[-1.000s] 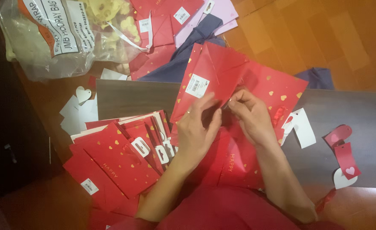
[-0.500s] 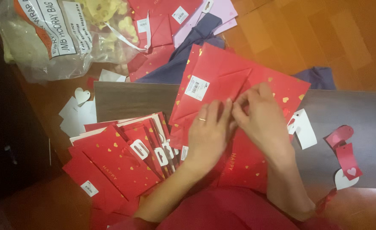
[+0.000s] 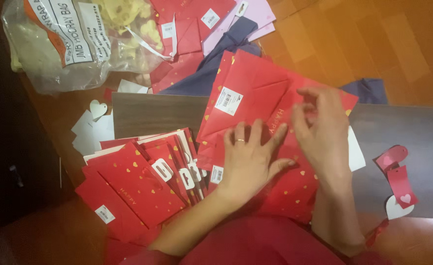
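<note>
Red paper gift bag (image 3: 255, 98) lies flat across the dark wood board (image 3: 152, 113), tilted, its folded bottom pointing toward 11 o'clock, mouth end toward the person. Matte red paper with small gold hearts and gold lettering, crisp diagonal creases at the base, white barcode sticker (image 3: 228, 100) on the fold.

Left hand (image 3: 248, 157): palm down, fingers spread, pressed flat on the bag's lower half. Reads as a hold-down so the paper doesn't slide or spring open. Ring on one finger. Not gripping anything.

Right hand (image 3: 322, 132): at 3 o'clock of the left, resting on the bag's right edge, fingertips curled together near the top corner. Looks like it's pinching the edge or something small there; can't tell which, the fingers cover it.

White tag (image 3: 356, 152) pokes out from under the right wrist, just beside the bag's edge.

At 8 o'clock from the left hand: stack of matching flattened red bags (image 3: 138, 181), fanned, white die-cut handle reinforcements showing. Neatly overlapped, so likely sorted.

At 3 o'clock, well apart on the board: red heart tags (image 3: 398, 172) and a white heart tag (image 3: 398, 208).

At 11 o'clock: clear crinkly plastic sack (image 3: 69, 44) with pale contents. At 12 o'clock: loose pile of red, lilac and navy paper bags (image 3: 216, 29) on the orange wood floor (image 3: 373, 44). White heart cutouts (image 3: 96, 108) at 10 o'clock off the board's left end.
</note>
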